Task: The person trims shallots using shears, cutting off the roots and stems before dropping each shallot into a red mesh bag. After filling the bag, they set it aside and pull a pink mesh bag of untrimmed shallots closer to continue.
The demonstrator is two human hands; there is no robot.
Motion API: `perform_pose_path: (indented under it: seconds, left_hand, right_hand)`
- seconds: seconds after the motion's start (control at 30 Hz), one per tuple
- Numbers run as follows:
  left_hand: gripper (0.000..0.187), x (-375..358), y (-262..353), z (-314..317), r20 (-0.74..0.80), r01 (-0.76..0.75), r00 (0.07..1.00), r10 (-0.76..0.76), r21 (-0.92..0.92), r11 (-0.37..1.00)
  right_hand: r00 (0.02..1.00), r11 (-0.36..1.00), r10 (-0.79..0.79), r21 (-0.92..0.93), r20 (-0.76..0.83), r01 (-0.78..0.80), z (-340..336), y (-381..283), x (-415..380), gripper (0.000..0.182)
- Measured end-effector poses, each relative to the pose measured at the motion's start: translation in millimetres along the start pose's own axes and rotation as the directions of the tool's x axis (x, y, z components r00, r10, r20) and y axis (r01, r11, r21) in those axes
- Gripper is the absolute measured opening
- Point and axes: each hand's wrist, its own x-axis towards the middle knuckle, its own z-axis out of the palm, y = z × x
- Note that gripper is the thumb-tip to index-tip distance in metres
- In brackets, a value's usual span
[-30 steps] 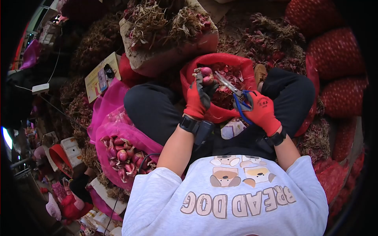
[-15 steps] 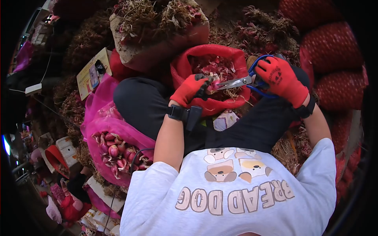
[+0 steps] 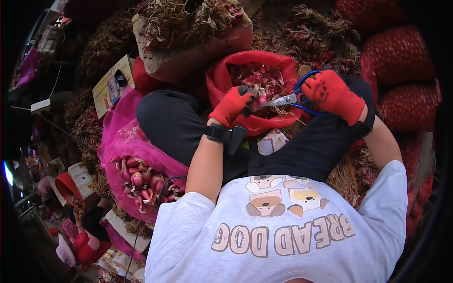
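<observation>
The left hand [image 3: 233,104], in a red glove with dark fingertips, pinches a small reddish bulb [image 3: 258,96] with pale, papery ends; the fingers hide part of it. The right hand [image 3: 332,96], gloved in red too, is curled around the blue handles of the scissors [image 3: 287,100], whose blades point left, tips right at the bulb. How far the blades are parted is hard to tell. Both hands are over the near part of an open red mesh sack [image 3: 217,80], which holds loose reddish skins and scraps [image 3: 264,75].

Just near of the sack, between the dark-trousered legs, lies a patterned packet [image 3: 272,142]. To the left, beside the knee, a bright pink mesh bag [image 3: 115,137] gapes open on a heap of purplish-red bulbs [image 3: 137,178], a thin dark cable running over its near right part. Farther left, a printed card [image 3: 100,96] carries a phone [image 3: 113,89] and a small black object.

On the far side, a pale, worn container [image 3: 188,56] is topped with dried stalks [image 3: 210,21]; more stalks and bulbs [image 3: 325,37] are piled to its right. Full red mesh sacks [image 3: 401,56] are stacked along the right edge.
</observation>
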Motion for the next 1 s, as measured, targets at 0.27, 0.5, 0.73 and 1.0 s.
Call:
perform_pose_path:
  seconds: [0.27,0.5,0.73,1.0]
  left_hand:
    - [0.022,-8,24,12,-0.129,-0.184,0.979,0.155,-0.248,0.951]
    - [0.020,0,7,2,0.029,0.001,0.998,0.052,-0.880,0.475]
    - [0.022,1,6,5,-0.098,-0.136,0.991,0.096,-0.788,0.601]
    - [0.015,-10,22,17,-0.038,-0.054,0.999,0.039,-0.794,0.606]
  right_hand:
    - [0.844,0.274,0.463,0.863,0.269,-0.425,15,1,-9,0.033]
    - [0.834,0.752,0.544,0.492,-0.089,-0.438,27,-54,2,0.049]
    - [0.840,0.776,0.533,0.456,-0.103,-0.436,35,-56,1,0.049]
    - [0.824,0.860,0.490,0.312,-0.282,-0.405,19,-55,2,0.044]
